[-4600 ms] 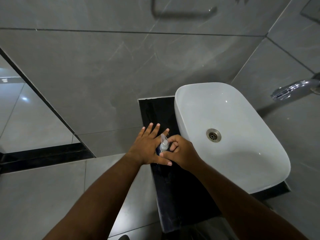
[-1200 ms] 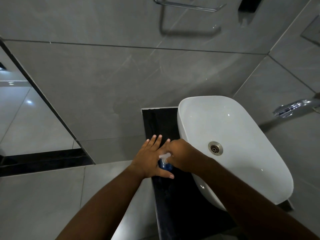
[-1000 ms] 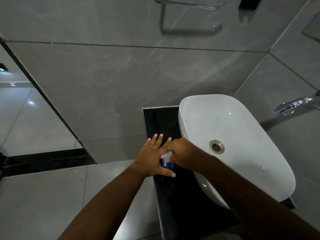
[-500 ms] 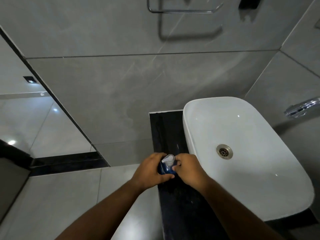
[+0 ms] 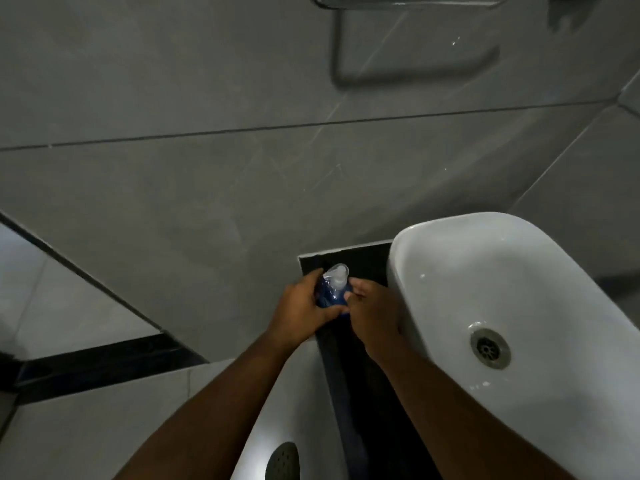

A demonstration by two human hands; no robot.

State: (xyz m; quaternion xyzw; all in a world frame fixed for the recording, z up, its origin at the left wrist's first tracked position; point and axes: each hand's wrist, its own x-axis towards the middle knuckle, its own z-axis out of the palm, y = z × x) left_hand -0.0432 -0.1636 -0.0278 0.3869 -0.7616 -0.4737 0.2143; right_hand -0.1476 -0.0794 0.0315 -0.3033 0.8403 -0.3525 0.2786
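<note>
Here, blue bottle (image 5: 332,295), unreadably blurred, in left hand (image 5: 299,311)

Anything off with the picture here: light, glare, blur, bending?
Head view: dim, counter nearly black; small glare spots on the sink; towel rail throws a soft shadow on the wall; tile lines bow slightly; soap bottle looks slightly soft.

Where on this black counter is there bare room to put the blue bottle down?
Bare black counter shows behind the blue bottle, between wall and basin, and in the strip nearer you along the basin. Crowded where the left hand and right hand grip the bottle.
</note>
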